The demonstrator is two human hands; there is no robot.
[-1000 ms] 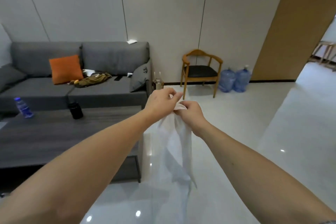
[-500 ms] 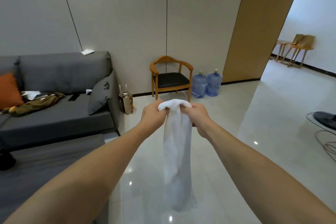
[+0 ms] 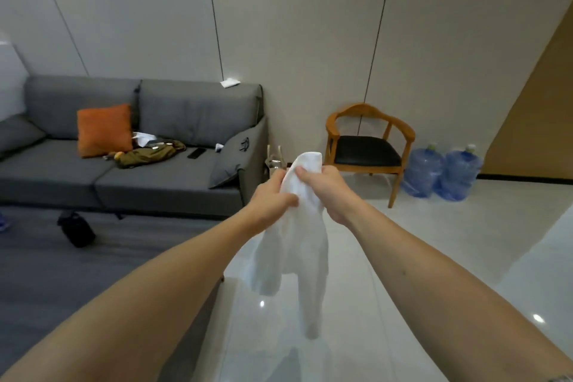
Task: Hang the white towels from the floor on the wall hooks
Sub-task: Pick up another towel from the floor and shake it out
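A white towel [image 3: 297, 245] hangs in front of me at chest height, bunched at its top and trailing down toward the glossy floor. My left hand [image 3: 271, 198] grips the towel's upper part from the left. My right hand [image 3: 324, 184] pinches the top fold from the right, a little higher, and the towel's top edge sticks up above its fingers. No wall hooks are in view, and no other towel shows on the floor.
A grey sofa [image 3: 173, 177] with an orange cushion [image 3: 104, 130] stands at the left, behind a dark low table [image 3: 93, 273]. A wooden chair [image 3: 369, 149] and two blue water jugs [image 3: 441, 174] stand against the far wall. Open tiled floor [image 3: 434, 242] lies to the right.
The view has swung back left, so more of the sofa shows. The towel's top is now held higher by my right hand, with my left hand gripping lower.
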